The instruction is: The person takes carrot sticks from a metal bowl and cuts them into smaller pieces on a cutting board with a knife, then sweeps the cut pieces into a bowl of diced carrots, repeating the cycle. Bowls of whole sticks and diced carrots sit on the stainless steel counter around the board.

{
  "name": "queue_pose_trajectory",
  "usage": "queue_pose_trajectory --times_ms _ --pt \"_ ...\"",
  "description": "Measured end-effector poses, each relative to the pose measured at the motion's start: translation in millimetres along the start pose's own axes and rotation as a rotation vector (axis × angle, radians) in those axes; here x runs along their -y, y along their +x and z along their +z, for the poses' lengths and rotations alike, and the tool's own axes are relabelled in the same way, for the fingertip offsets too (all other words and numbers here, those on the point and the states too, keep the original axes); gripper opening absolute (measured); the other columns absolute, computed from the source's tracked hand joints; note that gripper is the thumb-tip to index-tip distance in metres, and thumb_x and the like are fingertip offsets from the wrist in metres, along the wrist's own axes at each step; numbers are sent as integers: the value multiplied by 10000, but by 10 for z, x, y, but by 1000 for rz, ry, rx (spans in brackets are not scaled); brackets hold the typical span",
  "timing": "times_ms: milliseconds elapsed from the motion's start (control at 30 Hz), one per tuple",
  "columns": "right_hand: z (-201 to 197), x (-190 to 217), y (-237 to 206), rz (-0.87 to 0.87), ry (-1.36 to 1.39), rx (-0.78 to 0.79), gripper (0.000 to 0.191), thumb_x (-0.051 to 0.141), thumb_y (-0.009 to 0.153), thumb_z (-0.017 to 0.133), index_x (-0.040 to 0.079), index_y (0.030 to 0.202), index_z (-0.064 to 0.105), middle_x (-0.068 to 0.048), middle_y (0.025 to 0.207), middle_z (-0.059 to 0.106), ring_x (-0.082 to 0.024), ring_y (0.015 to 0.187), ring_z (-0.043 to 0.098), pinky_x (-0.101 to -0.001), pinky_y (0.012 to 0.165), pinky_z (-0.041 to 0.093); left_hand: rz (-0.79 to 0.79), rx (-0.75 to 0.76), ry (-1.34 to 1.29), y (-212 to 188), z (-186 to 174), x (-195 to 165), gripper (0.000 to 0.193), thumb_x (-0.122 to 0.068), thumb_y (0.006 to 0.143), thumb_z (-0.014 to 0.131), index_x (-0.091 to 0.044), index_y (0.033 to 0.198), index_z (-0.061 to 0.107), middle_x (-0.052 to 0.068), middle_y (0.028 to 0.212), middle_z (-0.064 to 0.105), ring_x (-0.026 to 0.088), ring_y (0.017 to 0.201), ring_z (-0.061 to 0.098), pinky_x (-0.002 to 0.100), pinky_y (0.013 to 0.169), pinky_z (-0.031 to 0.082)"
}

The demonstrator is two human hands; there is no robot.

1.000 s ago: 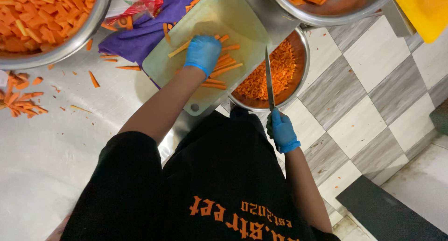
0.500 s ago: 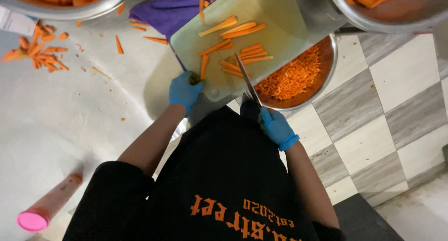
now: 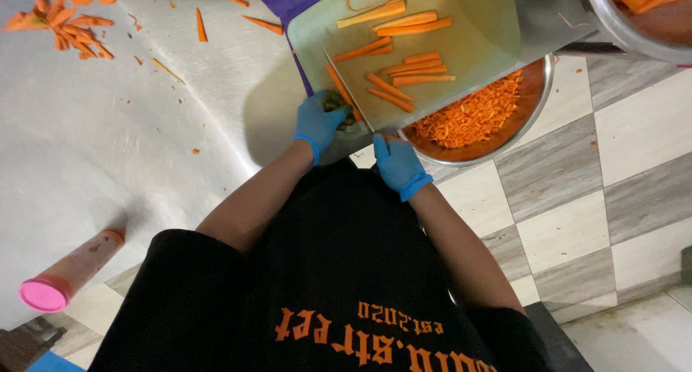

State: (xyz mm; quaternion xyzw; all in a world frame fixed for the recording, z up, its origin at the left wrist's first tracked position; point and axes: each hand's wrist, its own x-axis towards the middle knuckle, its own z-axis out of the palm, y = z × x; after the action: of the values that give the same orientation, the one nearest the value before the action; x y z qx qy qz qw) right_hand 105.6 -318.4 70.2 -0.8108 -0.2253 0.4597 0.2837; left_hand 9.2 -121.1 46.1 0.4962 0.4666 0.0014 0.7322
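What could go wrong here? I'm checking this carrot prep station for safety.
1. The knife lies across the cutting board right beside the gloved left hand; a slip could likely cut the fingers.
2. The board overhangs the counter edge above the steel bowl of shredded carrot; it might tip, sending the carrot sticks onto the floor.
3. The right hand grips near the blade's heel, which leaves little margin.

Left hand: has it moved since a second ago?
Yes. The left hand has left the carrot sticks in the middle of the cutting board and now grips the board's near corner, closer to the person's body.
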Motion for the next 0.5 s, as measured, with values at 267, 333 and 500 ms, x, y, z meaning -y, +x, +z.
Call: queue_pose_trajectory --times_ms 267,333,500 --pt "-145 -485 -207 -93 498 -273 273 246 1114 531 6 1007 605 -100 818 585 -213 719 550 -347 616 443 908 -65 1153 -149 -122 -347 398 -184 786 712 -129 1180 728 134 1111 723 379 1010 661 472 872 512" --pt "-268 -590 -334 77 705 -261 278 251 1112 512 52 929 573 -24 729 525 -118 611 478 -291 526 388 1112 -23 1358 -79 -161 -379 315 -187 828 657 -187 1137 717 58 1109 712 291 1093 634 444 959 461" --pt "-538 -664 -654 236 816 -350 258 275 1088 465 106 907 536 5 628 466 -85 470 411 -262 415 339 1074 309 1652 150 -23 -303 93 -201 924 598 -213 968 678 2 944 660 232 1024 613 430 947 430"
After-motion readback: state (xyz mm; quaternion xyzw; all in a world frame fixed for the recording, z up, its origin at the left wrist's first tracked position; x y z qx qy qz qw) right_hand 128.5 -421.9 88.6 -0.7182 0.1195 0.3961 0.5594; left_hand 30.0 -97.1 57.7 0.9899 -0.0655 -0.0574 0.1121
